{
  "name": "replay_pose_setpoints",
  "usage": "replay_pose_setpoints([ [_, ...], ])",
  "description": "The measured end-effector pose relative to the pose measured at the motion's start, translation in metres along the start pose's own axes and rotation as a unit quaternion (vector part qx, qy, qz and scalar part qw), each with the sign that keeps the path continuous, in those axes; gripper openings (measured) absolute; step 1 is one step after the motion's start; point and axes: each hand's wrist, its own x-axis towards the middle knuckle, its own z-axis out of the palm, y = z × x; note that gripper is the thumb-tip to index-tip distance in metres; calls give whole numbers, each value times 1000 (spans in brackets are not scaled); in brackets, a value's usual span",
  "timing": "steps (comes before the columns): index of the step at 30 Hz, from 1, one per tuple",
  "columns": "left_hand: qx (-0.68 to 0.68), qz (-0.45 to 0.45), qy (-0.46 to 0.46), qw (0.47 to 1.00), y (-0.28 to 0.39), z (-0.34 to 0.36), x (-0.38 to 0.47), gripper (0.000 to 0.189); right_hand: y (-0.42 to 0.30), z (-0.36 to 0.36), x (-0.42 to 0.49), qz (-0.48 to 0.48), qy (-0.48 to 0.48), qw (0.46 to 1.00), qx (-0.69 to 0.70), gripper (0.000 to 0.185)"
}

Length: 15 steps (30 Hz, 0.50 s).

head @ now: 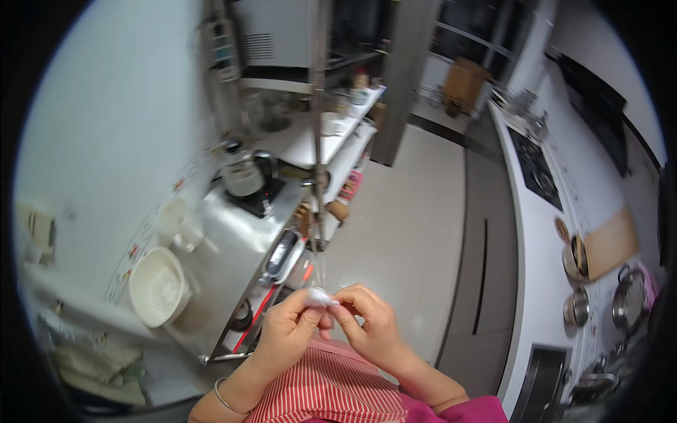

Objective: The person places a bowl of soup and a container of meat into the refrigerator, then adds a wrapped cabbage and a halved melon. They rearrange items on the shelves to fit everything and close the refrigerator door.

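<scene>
Just in front of my body, my left hand grips a small crumpled white, thin item, perhaps plastic film or a bag; its exact kind is unclear. My right hand pinches the same white item from the other side, fingertips almost meeting those of the left. Part of it is hidden inside the fingers. Beneath the hands is a red-and-white striped apron. A bangle circles the left wrist.
Left, a stainless steel table carries a cream plastic basket and a glass kettle on a black base. Behind it rise white shelves. Right, a white counter holds a gas hob, pots and a cutting board.
</scene>
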Motion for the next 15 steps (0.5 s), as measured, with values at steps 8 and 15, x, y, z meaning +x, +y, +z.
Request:
replay_pose_setpoints([
  [8, -19, -91, -218, 972, -48, 110, 118, 11, 64, -123, -16, 96, 163, 975, -119, 9],
  [15, -80, -99, -318, 940, -98, 192, 245, 12, 131, -227, 30, 179, 185, 955, -145, 11],
])
